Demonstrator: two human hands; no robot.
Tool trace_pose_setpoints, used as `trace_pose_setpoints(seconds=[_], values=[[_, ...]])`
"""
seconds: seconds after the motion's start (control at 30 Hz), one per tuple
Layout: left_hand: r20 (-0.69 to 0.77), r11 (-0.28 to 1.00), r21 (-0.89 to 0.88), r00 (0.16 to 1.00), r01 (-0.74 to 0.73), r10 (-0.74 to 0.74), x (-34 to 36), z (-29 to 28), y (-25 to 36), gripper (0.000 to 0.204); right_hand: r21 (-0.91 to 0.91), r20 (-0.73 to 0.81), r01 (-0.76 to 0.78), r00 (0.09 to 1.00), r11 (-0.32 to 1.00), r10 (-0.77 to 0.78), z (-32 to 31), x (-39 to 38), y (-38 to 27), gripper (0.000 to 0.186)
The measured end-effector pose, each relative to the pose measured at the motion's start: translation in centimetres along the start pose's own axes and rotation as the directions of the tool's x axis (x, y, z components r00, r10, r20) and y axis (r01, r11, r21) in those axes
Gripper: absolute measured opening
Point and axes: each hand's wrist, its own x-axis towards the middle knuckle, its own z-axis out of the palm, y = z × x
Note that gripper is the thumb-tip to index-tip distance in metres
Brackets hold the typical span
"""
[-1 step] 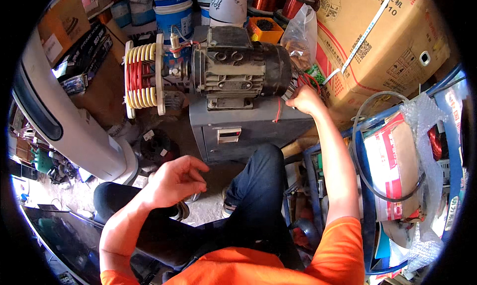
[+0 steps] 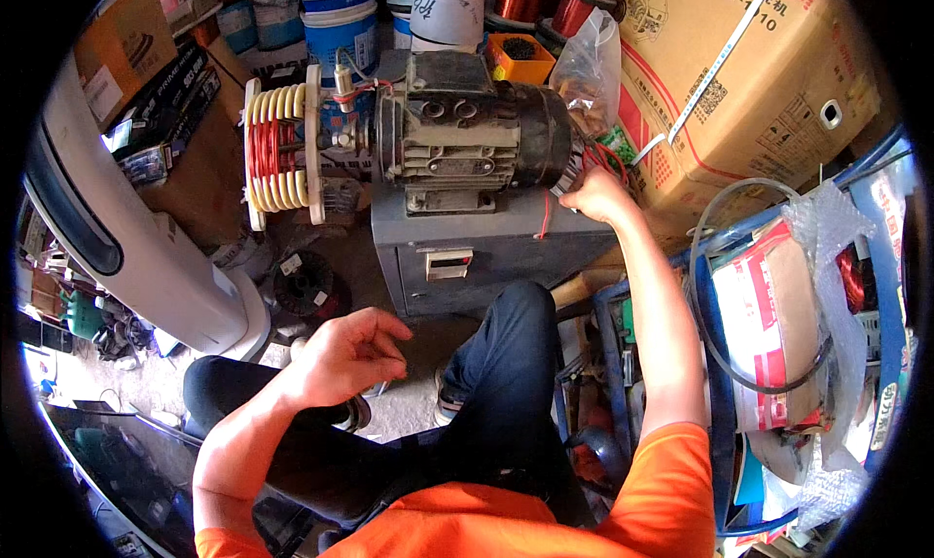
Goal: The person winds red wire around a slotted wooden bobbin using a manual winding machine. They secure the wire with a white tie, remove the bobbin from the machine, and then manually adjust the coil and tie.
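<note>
A dark, dusty electric motor lies on a grey metal cabinet. At its left end is a round coil frame with cream and red windings. My right hand is at the motor's right end, fingers closed on something small I cannot make out, beside red wires; a thin red lead hangs down the cabinet front. My left hand hovers above my legs, fingers loosely bent and apart, holding nothing.
Buckets and copper wire spools stand behind. A large carton fills the back right, above a blue-framed trolley of clutter and bubble wrap. A white upright appliance, cartons and a dark spool occupy the left.
</note>
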Motion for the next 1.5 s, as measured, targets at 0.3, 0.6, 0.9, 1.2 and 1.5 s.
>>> trace_pose_setpoints(seconds=[0.3,0.6,0.9,1.2,1.5], values=[[-0.016,0.995,-0.097,0.999,0.035,-0.036,-0.9,0.2,-1.1,0.029,-0.137,0.001,0.132,0.991,0.982,-0.134,-0.3,-0.9,-0.8,0.032],[-0.033,0.967,-0.241,0.995,0.082,-0.092,-0.1,1.0,-1.4,0.02,0.239,0.027,0.108,0.993,0.965,-0.118,-0.8,-0.5,3.2,0.024],[-0.186,0.962,-0.268,0.977,0.053,-0.106,0.3,1.3,-0.7,0.018,0.879,-0.077,0.063,0.997,0.473,0.01,0.9,-12.6,-1.9,0.013],[-0.368,0.849,-0.494,0.93,-0.186,-0.01,0.4,-0.7,-1.0,0.019,0.985,0.166,-0.133,0.894,0.108,-0.417,17.1,-21.8,-17.6,0.007],[-0.446,0.78,-0.559,0.895,-0.282,0.004,-1.2,-2.2,-1.4,0.028,0.985,0.042,0.029,0.913,0.168,-0.407,22.2,-23.7,-16.3,0.009]])
